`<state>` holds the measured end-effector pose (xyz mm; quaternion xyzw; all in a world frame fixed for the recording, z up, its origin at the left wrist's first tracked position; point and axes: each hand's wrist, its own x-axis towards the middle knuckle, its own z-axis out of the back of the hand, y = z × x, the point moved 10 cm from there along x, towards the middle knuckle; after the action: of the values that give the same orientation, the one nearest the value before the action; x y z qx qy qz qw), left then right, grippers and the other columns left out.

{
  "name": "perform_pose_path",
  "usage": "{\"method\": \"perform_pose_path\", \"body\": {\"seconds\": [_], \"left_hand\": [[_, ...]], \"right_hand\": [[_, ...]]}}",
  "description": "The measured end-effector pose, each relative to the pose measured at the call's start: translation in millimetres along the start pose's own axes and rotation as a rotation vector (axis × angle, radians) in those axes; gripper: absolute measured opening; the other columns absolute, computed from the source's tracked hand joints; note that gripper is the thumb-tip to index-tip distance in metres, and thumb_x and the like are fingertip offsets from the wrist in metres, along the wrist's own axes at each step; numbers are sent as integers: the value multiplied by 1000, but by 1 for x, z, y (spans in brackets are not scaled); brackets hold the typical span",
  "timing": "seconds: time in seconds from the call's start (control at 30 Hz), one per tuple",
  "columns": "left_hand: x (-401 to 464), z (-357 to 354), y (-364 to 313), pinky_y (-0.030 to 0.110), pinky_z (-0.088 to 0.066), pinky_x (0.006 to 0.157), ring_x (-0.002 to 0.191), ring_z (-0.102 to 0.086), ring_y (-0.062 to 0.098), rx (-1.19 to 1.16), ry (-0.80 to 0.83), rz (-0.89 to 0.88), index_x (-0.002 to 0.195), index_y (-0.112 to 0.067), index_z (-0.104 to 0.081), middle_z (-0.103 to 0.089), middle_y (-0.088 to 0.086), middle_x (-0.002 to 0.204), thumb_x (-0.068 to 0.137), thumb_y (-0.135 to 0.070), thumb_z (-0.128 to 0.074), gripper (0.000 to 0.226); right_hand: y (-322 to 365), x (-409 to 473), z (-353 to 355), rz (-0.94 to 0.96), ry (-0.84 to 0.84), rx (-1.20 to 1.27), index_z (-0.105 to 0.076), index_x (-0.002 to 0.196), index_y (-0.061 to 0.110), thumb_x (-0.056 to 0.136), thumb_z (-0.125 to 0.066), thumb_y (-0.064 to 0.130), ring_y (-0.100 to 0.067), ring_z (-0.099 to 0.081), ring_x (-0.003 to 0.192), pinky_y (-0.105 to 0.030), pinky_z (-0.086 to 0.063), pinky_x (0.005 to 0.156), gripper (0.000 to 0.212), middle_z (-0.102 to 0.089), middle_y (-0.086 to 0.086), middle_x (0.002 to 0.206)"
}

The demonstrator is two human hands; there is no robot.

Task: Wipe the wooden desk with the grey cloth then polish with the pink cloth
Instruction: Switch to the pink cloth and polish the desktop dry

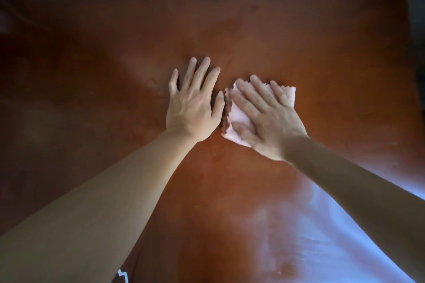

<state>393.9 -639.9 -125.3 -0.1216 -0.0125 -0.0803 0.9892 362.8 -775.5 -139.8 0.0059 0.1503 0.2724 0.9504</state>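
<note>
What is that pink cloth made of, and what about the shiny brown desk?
The pink cloth looks like soft, fuzzy fabric, maybe microfibre: its edge is zigzag-cut and it is folded under the flat right hand. The desk looks like reddish-brown wood with a smooth, glossy coat, since light glares off it near the front. The left hand rests flat beside the cloth.

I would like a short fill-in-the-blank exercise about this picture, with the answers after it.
1. The right hand presses flat on the ____ cloth.
2. The left hand lies flat on the bare ____.
3. The cloth lies to the ____ of the left hand.

Answers: pink; desk; right
</note>
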Motion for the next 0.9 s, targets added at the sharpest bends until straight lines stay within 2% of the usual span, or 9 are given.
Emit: {"method": "perform_pose_path", "body": {"seconds": [0.1, 0.23, 0.33, 0.43, 0.5, 0.6, 0.73, 0.83, 0.9], "left_hand": [[0, 2, -1, 58, -17, 122, 155, -24, 28, -3, -19, -10, 151, -16, -46, -35, 7, 164, 101, -39, -37, 55], [1, 2, -1, 57, -17, 123, 155, -23, 27, -6, -17, -3, 150, -17, -47, -35, 6, 164, 102, -41, -35, 55], [0, 3, -1, 57, -18, 122, 155, -25, 28, -15, -29, -7, 150, -16, -48, -37, 7, 163, 101, -40, -37, 55], [0, 4, -2, 57, -19, 122, 154, -26, 29, -30, -38, -15, 151, -17, -47, -37, 7, 163, 102, -40, -37, 55], [-1, 4, -2, 57, -18, 122, 154, -26, 29, -27, -41, -11, 152, -18, -46, -37, 6, 163, 103, -39, -39, 54], [0, 6, -2, 57, -19, 122, 154, -28, 29, -28, -59, -6, 149, -16, -50, -39, 7, 162, 100, -37, -42, 53], [0, 7, -3, 56, -20, 122, 153, -29, 29, -44, -74, -6, 147, -16, -52, -41, 7, 161, 100, -37, -41, 53], [1, 5, -2, 56, -19, 122, 153, -29, 28, -48, -70, -4, 146, -16, -52, -41, 6, 161, 100, -37, -42, 52], [1, 4, -2, 56, -19, 122, 153, -28, 28, -44, -54, -1, 145, -15, -53, -40, 6, 161, 99, -37, -42, 52]], "right_hand": [[-39, 37, 16, -118, -40, 2, 3, 162, 24, 100, 0, 58, -20, 12, 157, -44, 10, 126, 72, 6, 4, 171], [-57, 72, 31, -191, -73, 43, -2, 164, 22, 104, -3, 54, -22, 9, 158, -47, 6, 127, 68, 2, 2, 172], [-33, 64, 25, -136, -62, 45, -2, 164, 21, 105, -5, 53, -23, 10, 158, -49, 5, 127, 67, 2, 0, 172], [-6, 40, 16, -21, -39, 26, -13, 164, 19, 103, -8, 50, -26, 0, 158, -50, 1, 127, 68, -8, -1, 172], [-8, 40, 16, 8, -21, 4, -11, 164, 21, 101, -7, 53, -25, 1, 158, -49, 2, 127, 71, -7, -1, 172], [-38, 67, 26, -55, -28, -26, 2, 163, 24, 98, 1, 60, -22, 10, 157, -46, 7, 127, 73, 5, 2, 171], [-77, 113, 49, -192, -93, 24, -5, 164, 23, 103, -9, 56, -23, 6, 158, -47, 4, 127, 69, -1, 2, 172], [-68, 125, 53, -226, -109, 44, -5, 164, 22, 105, -11, 54, -25, 5, 158, -50, 3, 127, 68, -2, 1, 172], [-44, 113, 47, -177, -111, 47, -7, 164, 21, 103, -8, 52, -26, 5, 158, -51, 1, 127, 68, -3, -1, 172]]}}
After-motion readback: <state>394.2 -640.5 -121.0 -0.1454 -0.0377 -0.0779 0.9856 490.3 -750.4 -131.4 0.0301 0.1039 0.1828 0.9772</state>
